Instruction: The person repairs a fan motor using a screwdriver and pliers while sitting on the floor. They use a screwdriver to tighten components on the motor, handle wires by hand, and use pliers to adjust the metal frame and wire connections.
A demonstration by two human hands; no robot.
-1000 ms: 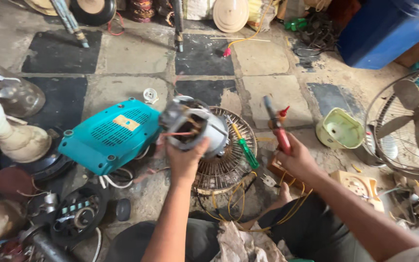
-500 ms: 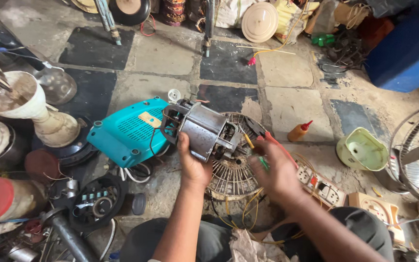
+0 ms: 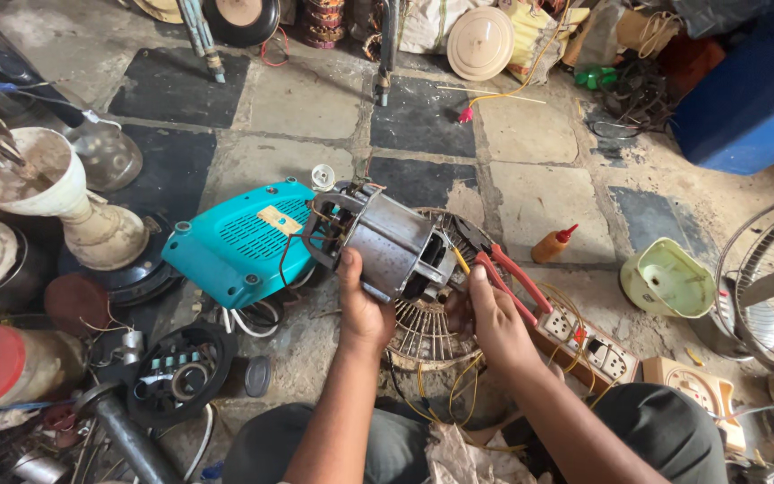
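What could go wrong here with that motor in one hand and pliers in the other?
The left hand alone holds the bulky grey motor off the floor; it could slip onto the fan grille below. The red-handled pliers in the right hand work close to the fingers. Loose yellow wires trail beside the power strip and could snag.

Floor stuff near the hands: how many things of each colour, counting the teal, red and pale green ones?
Teal: 1, the teal cover beside the motor in the left hand.
Red: 1, the red-handled pliers in the right hand.
Pale green: 1, the pale green housing.
Total: 3.
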